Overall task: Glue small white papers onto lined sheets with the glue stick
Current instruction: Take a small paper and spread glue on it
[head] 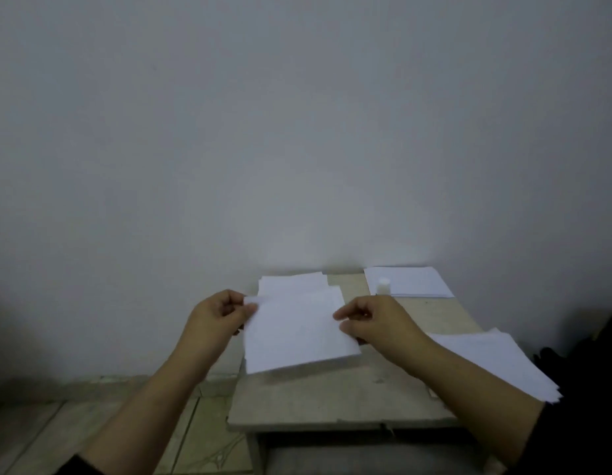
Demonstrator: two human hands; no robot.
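Pale grey wall fills most of my view, with a small beige tabletop point(332, 399) pushed against it and tiled floor point(92, 423) showing at 8 o'clock. Both of my hands are up over the tabletop, holding one white sheet point(297, 330) between them. It looks plain and bright; any ruling on it is too faint for me to make out. My left hand point(217, 318) has its fingers curled and pinches the sheet's upper corner at 9 o'clock, thumb on top. My right hand point(373, 320) is likewise curled and grips the sheet's edge at 3 o'clock. The sheet is tilted, its near edge dipping toward the tabletop.

Behind it, at 12 o'clock, lies a loose stack of white papers point(291, 282). At 2 o'clock, against the wall, sits another pile of sheets point(417, 284), faintly lined, and the white glue stick point(383, 286) stands upright at that pile's near-left corner. A third stack of paper point(496, 358) overhangs the tabletop's edge at 4 o'clock, partly under my right forearm.
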